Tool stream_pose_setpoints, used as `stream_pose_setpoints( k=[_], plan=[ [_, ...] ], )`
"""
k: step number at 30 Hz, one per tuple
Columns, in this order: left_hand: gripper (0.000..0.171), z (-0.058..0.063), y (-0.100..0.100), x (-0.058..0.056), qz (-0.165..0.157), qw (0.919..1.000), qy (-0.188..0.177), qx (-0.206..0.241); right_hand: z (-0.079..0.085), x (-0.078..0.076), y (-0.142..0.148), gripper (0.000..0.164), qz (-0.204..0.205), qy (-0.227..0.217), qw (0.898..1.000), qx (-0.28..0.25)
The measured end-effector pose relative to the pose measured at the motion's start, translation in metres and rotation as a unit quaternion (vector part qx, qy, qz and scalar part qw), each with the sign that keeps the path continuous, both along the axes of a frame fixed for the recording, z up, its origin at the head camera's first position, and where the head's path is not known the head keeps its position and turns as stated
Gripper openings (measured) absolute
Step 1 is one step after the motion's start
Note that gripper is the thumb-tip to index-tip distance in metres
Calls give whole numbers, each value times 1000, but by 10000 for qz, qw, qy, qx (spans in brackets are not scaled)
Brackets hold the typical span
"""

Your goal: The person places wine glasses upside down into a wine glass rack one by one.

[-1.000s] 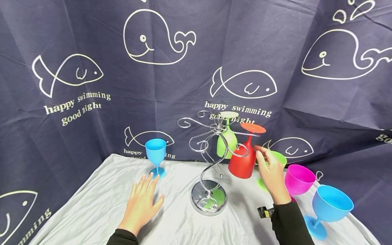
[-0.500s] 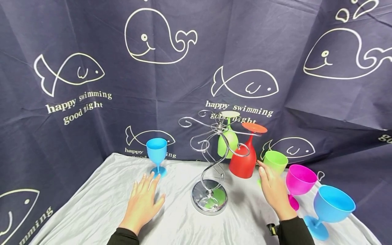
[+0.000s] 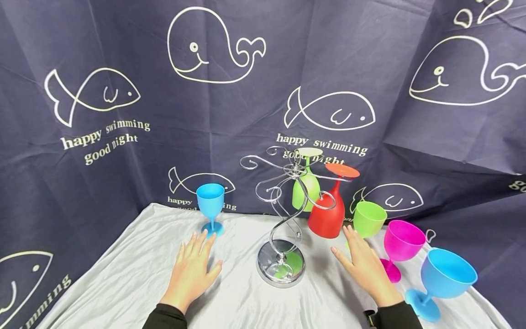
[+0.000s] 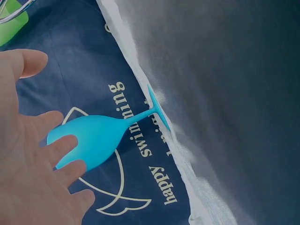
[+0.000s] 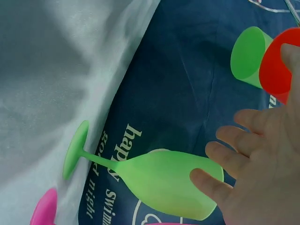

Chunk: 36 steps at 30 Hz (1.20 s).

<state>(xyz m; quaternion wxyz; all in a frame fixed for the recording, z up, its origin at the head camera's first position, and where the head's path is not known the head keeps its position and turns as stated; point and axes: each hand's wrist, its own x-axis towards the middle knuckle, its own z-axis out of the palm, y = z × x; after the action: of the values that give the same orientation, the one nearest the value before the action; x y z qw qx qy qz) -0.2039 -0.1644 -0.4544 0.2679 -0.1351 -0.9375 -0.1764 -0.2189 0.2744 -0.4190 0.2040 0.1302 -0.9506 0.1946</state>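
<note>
A chrome glass rack [image 3: 281, 262] stands mid-table with curled wire arms. From it hang a red goblet [image 3: 327, 217] and a green goblet [image 3: 305, 194], both upside down. My right hand [image 3: 367, 269] is held with straight fingers just below and right of the red goblet, holding nothing. In the right wrist view an upright green goblet [image 5: 168, 183] is beside that hand's fingers. My left hand [image 3: 191, 272] lies flat with spread fingers, holding nothing, near the foot of an upright blue goblet [image 3: 211, 201]. The left wrist view shows fingers in front of that blue goblet's bowl [image 4: 98, 140].
At the right stand a magenta goblet [image 3: 404, 240] and a second blue goblet [image 3: 448, 272], both upright, behind the green one [image 3: 370, 219]. A white cloth [image 3: 135, 274] covers the table. Dark fabric [image 3: 255, 109] printed with whales and fish hangs behind.
My right hand has let go of the red goblet and drawn back down toward me, its fingers straightening. The red goblet stays hanging on the rack. My left hand has hardly moved.
</note>
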Motion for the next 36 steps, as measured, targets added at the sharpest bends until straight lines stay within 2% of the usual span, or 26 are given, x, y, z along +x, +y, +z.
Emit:
stream_pose_setpoints(
  k=[4, 20, 27, 36],
  plan=[
    [66, 1, 0, -1, -1, 10000, -21, 4, -4, 3, -5, 75, -37, 94, 9998, 148],
    [67, 1, 0, 0, 34, 10000, -53, 4, -39, 7, -23, 71, -58, 324, 9987, 402],
    [67, 2, -1, 2, 36, 9998, -176, -26, -41, 8, -28, 71, -31, 364, 9981, 493],
    [66, 0, 1, 1, 24, 9998, -147, -105, -41, 9, -26, 69, -8, 438, 9979, 468]
  ],
)
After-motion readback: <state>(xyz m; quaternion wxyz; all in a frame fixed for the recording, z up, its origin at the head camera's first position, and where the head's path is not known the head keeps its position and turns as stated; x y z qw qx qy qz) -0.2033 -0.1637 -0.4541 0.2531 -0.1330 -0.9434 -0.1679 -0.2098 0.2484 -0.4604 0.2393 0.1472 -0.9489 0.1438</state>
